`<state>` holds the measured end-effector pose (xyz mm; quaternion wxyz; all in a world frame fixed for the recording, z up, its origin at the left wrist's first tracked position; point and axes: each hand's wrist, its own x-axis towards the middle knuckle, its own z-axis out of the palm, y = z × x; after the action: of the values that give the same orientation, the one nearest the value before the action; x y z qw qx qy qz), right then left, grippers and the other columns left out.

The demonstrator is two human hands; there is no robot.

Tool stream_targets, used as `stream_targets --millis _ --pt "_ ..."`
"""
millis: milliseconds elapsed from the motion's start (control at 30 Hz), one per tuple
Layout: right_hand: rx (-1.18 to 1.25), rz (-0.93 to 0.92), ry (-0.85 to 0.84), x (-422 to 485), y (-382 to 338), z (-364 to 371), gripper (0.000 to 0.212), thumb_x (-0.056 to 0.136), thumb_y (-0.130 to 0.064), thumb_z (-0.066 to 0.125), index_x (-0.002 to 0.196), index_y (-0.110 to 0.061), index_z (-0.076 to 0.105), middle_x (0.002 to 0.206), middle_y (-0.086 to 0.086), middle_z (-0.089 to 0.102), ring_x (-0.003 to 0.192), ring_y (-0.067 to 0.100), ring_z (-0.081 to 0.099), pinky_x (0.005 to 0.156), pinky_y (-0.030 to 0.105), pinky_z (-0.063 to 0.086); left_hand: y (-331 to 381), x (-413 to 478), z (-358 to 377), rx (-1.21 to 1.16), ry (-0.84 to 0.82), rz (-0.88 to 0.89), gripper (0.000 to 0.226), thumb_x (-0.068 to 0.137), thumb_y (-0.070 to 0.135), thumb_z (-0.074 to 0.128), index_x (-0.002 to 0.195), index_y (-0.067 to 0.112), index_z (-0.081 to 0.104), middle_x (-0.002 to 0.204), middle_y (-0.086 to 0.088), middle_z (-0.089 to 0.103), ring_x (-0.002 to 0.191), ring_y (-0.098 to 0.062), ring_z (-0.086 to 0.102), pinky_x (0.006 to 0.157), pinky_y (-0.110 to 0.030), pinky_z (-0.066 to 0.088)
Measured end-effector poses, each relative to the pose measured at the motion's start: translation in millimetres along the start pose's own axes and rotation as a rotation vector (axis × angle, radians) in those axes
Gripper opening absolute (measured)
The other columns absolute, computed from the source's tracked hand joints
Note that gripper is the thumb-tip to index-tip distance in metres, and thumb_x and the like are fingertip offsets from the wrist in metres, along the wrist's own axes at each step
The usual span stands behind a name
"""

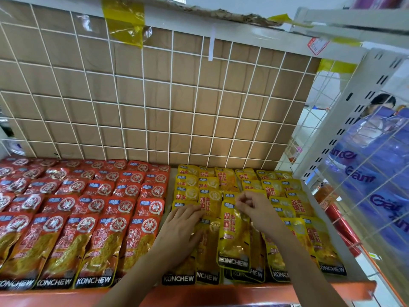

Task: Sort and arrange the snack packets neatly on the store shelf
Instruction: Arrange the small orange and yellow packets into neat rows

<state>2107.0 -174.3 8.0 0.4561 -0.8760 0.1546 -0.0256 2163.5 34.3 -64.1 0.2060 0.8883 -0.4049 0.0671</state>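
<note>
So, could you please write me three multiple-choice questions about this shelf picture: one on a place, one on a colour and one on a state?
1. Where do the yellow packets lie relative to the red packets?
A. to their left
B. to their right
C. on a shelf above them

2. What colour is the shelf's front edge?
A. orange
B. green
C. black

3. What is the right hand doing?
A. hanging idle beside the shelf
B. pressing flat on red packets
C. pinching the top of a yellow packet

Answers:
1 B: the yellow block fills the right part of the shelf.
2 A: the lip below the packets is orange.
3 C: its curled fingers close on that packet's top edge.
</note>
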Motion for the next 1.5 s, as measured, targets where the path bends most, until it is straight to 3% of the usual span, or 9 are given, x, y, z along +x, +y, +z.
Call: stream_targets --millis 233,367,467,600,733,933,1033,1133,1500 --pt "-0.339 0.004 0.066 -2.7 20.3 -15.0 0.022 0.090 -0.021 0.057 0.072 -0.032 0.052 0.077 -0.011 0.060 0.071 0.008 0.057 0.057 0.018 0.037 1.2 -1.2 2.7 0.035 0.007 -0.010 0.046 0.086 0.047 0.037 0.123 0.026 0.055 0.122 0.011 0.058 0.116 -0.012 0.053 0.098 -0.030 0.034" --pt "-0.464 -0.028 0.142 -5.9 21.1 -10.7 0.002 0.089 -0.027 0.059 0.088 -0.025 0.060 0.094 -0.007 0.060 0.087 0.010 0.056 0.063 0.018 0.037 2.1 -1.2 2.2 0.038 0.029 0.004 0.046 0.086 0.047 0.038 0.123 0.024 0.054 0.123 0.008 0.058 0.115 -0.014 0.055 0.096 -0.038 0.047" --pt "-0.516 -0.183 0.275 -6.3 16.8 -3.4 0.012 0.087 -0.025 0.062 0.094 -0.015 0.065 0.100 -0.001 0.059 0.099 0.017 0.055 0.075 0.026 0.040 1.7 -4.0 3.2 0.003 0.021 -0.033 0.051 0.087 0.049 0.036 0.129 0.023 0.048 0.131 0.006 0.053 0.123 -0.016 0.049 0.102 -0.042 0.043" --pt "-0.681 -0.267 0.025 -3.5 -4.8 18.9 0.026 0.090 -0.041 0.054 0.108 -0.024 0.061 0.111 -0.006 0.056 0.112 0.012 0.044 0.099 0.029 0.034 0.6 -7.8 5.3 0.153 -0.042 -0.107 0.060 0.095 0.057 0.017 0.134 0.020 0.043 0.138 0.002 0.050 0.128 -0.016 0.045 0.113 -0.035 0.023" --pt "-0.902 -0.202 -0.139 8.0 -13.7 37.7 0.042 0.082 -0.056 0.056 0.104 -0.020 0.061 0.109 -0.001 0.056 0.111 0.016 0.044 0.101 0.035 0.032 1.0 -8.0 4.5 0.199 -0.163 -0.167 0.067 0.096 0.056 0.006 0.133 0.019 0.048 0.136 -0.001 0.052 0.127 -0.017 0.048 0.109 -0.033 0.011" --pt "-0.712 -0.170 -0.192 16.5 -8.2 38.9 0.023 0.084 -0.045 0.060 0.083 -0.023 0.053 0.091 -0.008 0.052 0.099 0.012 0.048 0.096 0.032 0.037 2.2 -9.4 6.7 0.199 -0.148 -0.174 0.060 0.097 0.052 0.006 0.130 0.023 0.047 0.134 0.000 0.054 0.124 -0.017 0.051 0.105 -0.035 0.022" --pt "-0.525 -0.145 -0.116 21.1 -7.6 37.7 0.016 0.086 -0.034 0.062 0.080 -0.022 0.054 0.084 -0.008 0.057 0.083 0.009 0.054 0.080 0.027 0.045 1.3 -9.4 7.9 0.199 -0.143 -0.188 0.060 0.097 0.053 0.007 0.134 0.022 0.042 0.136 0.001 0.053 0.125 -0.016 0.050 0.105 -0.036 0.021" --pt "-0.506 -0.139 -0.063 30.3 -7.4 36.1 0.016 0.087 -0.032 0.062 0.080 -0.020 0.053 0.076 -0.010 0.053 0.074 0.007 0.051 0.068 0.023 0.040 1.2 -9.6 8.5 0.209 -0.144 -0.187 0.060 0.097 0.054 0.009 0.135 0.021 0.042 0.136 0.001 0.053 0.125 -0.016 0.051 0.106 -0.036 0.020" --pt "-0.528 -0.130 -0.054 46.2 -1.8 38.7 0.016 0.087 -0.031 0.062 0.079 -0.023 0.051 0.085 -0.007 0.056 0.082 0.011 0.053 0.075 0.030 0.045 3.4 -9.3 5.6 0.170 -0.174 -0.180 0.054 0.097 0.055 0.009 0.129 0.030 0.045 0.137 0.000 0.051 0.125 -0.018 0.050 0.104 -0.039 0.022"
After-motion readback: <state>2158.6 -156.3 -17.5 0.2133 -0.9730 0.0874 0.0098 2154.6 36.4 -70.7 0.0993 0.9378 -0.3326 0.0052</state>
